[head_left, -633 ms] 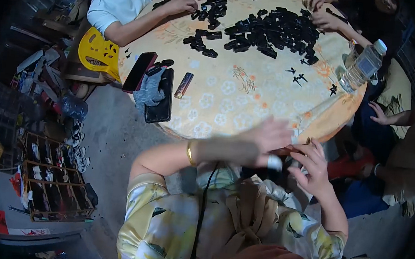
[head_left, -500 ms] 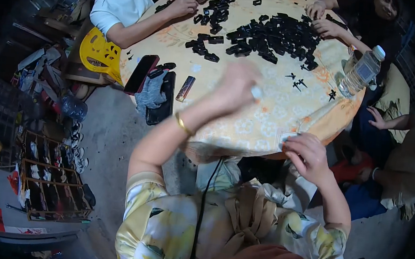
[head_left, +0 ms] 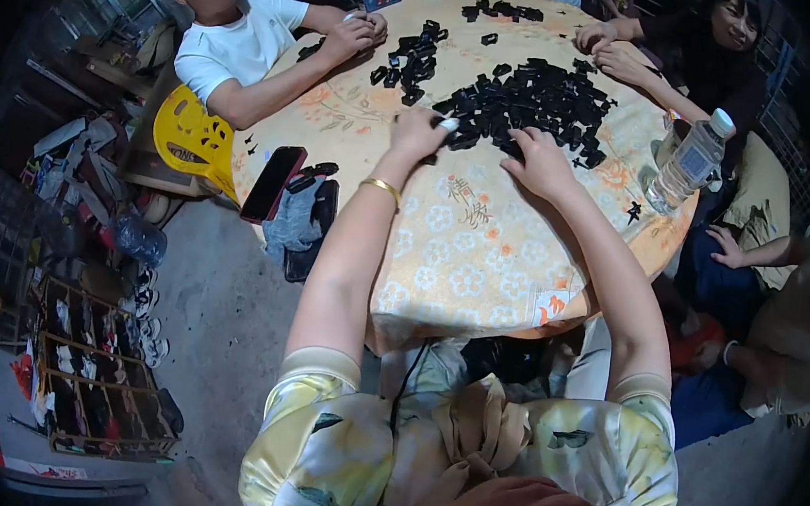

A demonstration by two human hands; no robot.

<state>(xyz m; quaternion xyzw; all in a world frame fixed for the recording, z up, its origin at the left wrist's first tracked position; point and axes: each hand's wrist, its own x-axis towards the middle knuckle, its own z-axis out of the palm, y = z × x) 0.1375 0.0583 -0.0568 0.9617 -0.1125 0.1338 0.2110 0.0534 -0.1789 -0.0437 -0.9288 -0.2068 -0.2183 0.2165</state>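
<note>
Your left hand [head_left: 417, 135] and right hand [head_left: 542, 165] are at the black pieces [head_left: 537, 100], left of the bottle [head_left: 690, 163]; whether your fingers clamp any, I can't tell. Probably light, stiff: pinch their sides.

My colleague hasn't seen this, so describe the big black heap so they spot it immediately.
Find the round table with the pale flowered cloth. Near its middle, just beyond the wearer's left hand and right hand, lies the heap of black pieces. It is far larger than the black clusters to its left and behind it.
</note>
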